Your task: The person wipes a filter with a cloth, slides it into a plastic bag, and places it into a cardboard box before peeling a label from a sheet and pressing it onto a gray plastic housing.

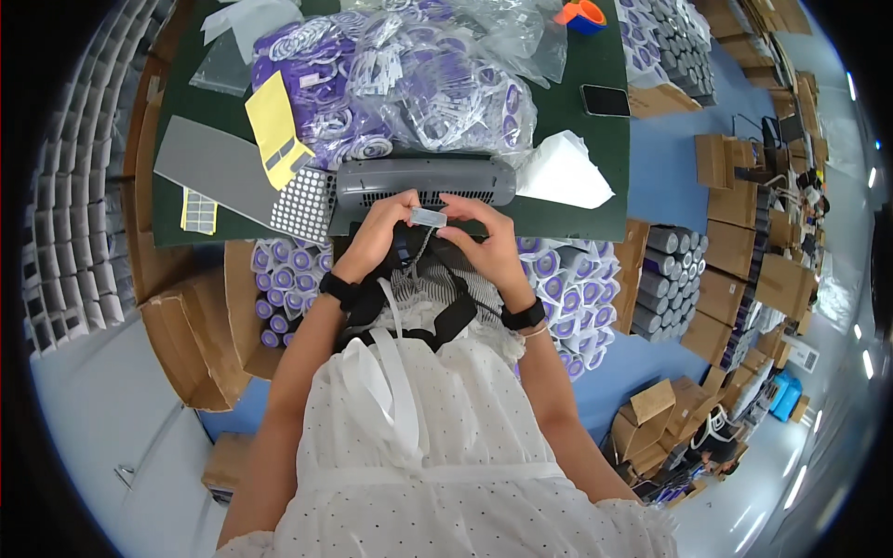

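Observation:
Near the table's front edge, my left hand (pixel 377 234) pinches the left end of a small pale, translucent rectangular piece (pixel 429 218). The thumb and fingertips of my right hand (pixel 488 246) close on its right end. What kind of piece it is, I cannot make out. Below it a thin twisted cord (pixel 423 247) runs down toward my lap; whether it joins the piece is unclear. Just beyond my fingers lies a long dark grey rounded device (pixel 426 179) with a row of slots along its near side.
Bagged purple and white parts (pixel 409 79) fill the table's back. To the left lie a grey flat panel (pixel 209 167), a yellow sheet (pixel 275 130) and a dotted sheet (pixel 304 202); right, white paper (pixel 565 172), a phone (pixel 606 100) and tape rolls (pixel 584 16). Boxes (pixel 195 344) flank me.

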`<state>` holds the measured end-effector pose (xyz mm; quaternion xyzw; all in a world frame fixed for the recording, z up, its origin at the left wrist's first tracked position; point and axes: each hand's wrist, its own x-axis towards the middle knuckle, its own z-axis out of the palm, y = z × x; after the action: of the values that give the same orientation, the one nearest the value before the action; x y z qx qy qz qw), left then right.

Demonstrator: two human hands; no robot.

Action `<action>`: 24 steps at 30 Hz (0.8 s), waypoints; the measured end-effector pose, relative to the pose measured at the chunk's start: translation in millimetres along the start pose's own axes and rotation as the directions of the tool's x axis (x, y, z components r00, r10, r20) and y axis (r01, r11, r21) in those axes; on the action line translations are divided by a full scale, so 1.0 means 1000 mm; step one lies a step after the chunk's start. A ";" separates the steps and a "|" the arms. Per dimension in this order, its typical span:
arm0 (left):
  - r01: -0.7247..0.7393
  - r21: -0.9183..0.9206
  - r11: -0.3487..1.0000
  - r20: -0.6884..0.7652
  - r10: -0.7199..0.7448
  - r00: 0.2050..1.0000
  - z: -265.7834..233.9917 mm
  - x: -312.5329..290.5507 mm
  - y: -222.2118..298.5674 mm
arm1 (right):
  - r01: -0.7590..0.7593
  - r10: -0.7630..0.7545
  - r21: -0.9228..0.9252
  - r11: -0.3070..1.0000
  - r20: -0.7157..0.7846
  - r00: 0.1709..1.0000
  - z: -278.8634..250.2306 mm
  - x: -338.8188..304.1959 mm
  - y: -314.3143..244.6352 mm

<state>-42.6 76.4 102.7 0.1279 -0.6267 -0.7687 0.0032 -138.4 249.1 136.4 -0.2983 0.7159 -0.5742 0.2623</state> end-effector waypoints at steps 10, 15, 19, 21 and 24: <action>0.030 0.155 0.987 -0.093 -0.016 0.996 -0.002 -0.001 -0.004 | 0.140 -0.159 -0.256 0.956 -0.055 0.986 0.000 0.010 0.004; 0.050 0.474 0.879 -0.135 0.016 0.991 0.003 -0.001 -0.004 | 0.186 -0.238 -0.314 0.931 -0.135 0.962 -0.005 0.013 0.018; 0.012 0.771 0.636 -0.199 0.222 0.955 -0.013 0.002 -0.030 | 0.155 -0.229 -0.354 0.922 -0.177 0.957 -0.009 0.024 0.047; -0.025 0.798 0.602 -0.209 0.315 0.926 -0.016 0.008 -0.049 | 0.110 -0.168 -0.290 0.951 -0.183 0.969 -0.007 0.031 0.066; 0.049 0.887 0.459 -0.210 0.306 0.929 -0.020 0.017 -0.067 | -0.003 -0.018 -0.103 0.995 -0.197 0.980 0.001 0.040 0.078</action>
<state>-45.0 68.7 31.5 0.1933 -0.9290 -0.2980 0.1040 -175.1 231.8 58.3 -0.2556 0.7660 -0.5643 0.1719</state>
